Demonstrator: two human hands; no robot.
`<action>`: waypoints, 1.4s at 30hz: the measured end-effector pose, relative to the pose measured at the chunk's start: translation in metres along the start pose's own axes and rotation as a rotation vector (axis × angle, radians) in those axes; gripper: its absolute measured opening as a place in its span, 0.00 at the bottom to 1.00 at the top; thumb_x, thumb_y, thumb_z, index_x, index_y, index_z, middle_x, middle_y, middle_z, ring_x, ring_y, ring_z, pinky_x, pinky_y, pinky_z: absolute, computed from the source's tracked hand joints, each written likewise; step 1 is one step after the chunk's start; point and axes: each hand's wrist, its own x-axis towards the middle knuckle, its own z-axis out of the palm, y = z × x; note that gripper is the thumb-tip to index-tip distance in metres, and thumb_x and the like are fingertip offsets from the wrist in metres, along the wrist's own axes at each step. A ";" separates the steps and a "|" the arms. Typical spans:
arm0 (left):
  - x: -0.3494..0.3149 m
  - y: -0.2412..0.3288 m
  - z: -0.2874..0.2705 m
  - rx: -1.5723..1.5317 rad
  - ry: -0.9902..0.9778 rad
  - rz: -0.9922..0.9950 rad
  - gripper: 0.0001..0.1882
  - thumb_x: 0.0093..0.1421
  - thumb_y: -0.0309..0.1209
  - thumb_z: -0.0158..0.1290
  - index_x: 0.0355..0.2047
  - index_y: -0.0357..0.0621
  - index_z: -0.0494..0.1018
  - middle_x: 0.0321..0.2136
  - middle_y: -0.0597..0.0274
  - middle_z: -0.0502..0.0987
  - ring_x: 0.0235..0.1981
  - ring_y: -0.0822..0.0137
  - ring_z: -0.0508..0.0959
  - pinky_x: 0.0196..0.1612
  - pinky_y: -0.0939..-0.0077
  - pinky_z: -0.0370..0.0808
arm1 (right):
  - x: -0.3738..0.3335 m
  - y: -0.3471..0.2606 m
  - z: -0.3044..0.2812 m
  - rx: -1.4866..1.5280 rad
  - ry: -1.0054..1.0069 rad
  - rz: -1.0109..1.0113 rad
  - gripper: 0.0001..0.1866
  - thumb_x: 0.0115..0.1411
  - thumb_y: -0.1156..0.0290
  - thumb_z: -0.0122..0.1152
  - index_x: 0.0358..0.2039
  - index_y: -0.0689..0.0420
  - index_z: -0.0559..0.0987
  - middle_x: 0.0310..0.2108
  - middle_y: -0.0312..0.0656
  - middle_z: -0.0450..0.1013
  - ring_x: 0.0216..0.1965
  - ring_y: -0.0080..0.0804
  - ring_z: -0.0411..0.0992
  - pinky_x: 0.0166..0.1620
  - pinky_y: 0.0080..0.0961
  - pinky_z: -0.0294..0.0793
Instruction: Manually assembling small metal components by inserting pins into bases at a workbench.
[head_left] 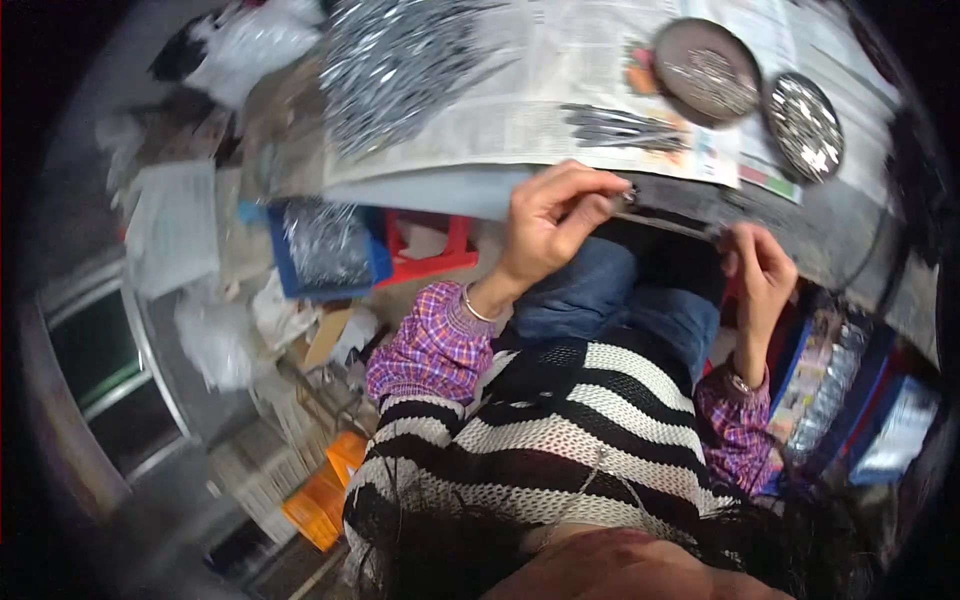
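My left hand [548, 228] is closed, with thumb and forefinger pinching the end of a slim metal piece [665, 221] at the table's near edge. On its other side, my right hand [762, 268] has its fingers pinched together around the far end of what appears to be the same piece; blur hides the exact contact. Just beyond the hands, several slim dark metal pieces [625, 128] lie in a row on newspaper [520, 130]. A large heap of similar silvery pieces [395, 70] covers the paper at the far left.
At the far right stand a round dish [690, 95] of small metal parts and a dark dish [805, 125] of shiny ones. A blue bin [290, 265] of metal pieces sits by a red stool [440, 250] at left. Blue boxes [875, 370] stand at lower right.
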 end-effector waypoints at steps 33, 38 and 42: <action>0.094 -0.019 -0.034 0.539 0.072 0.361 0.02 0.49 0.24 0.55 0.24 0.38 0.76 0.20 0.61 0.75 0.19 0.73 0.73 0.24 0.82 0.69 | 0.010 0.021 -0.003 0.104 -0.098 0.041 0.09 0.59 0.71 0.55 0.28 0.63 0.78 0.19 0.35 0.72 0.15 0.13 0.63 0.19 0.10 0.60; 0.112 -0.033 -0.006 0.524 -0.083 0.360 0.08 0.53 0.29 0.52 0.30 0.41 0.78 0.23 0.59 0.77 0.24 0.67 0.76 0.31 0.74 0.72 | 0.008 0.019 0.001 0.062 -0.110 -0.005 0.08 0.58 0.72 0.56 0.28 0.63 0.79 0.18 0.33 0.71 0.15 0.13 0.63 0.18 0.11 0.61; 0.096 -0.029 -0.012 0.625 -0.130 0.443 0.10 0.49 0.27 0.56 0.33 0.41 0.77 0.31 0.58 0.78 0.34 0.63 0.76 0.38 0.74 0.72 | 0.006 0.017 -0.001 0.003 -0.080 -0.002 0.08 0.58 0.73 0.56 0.27 0.63 0.78 0.18 0.33 0.72 0.15 0.13 0.64 0.18 0.11 0.60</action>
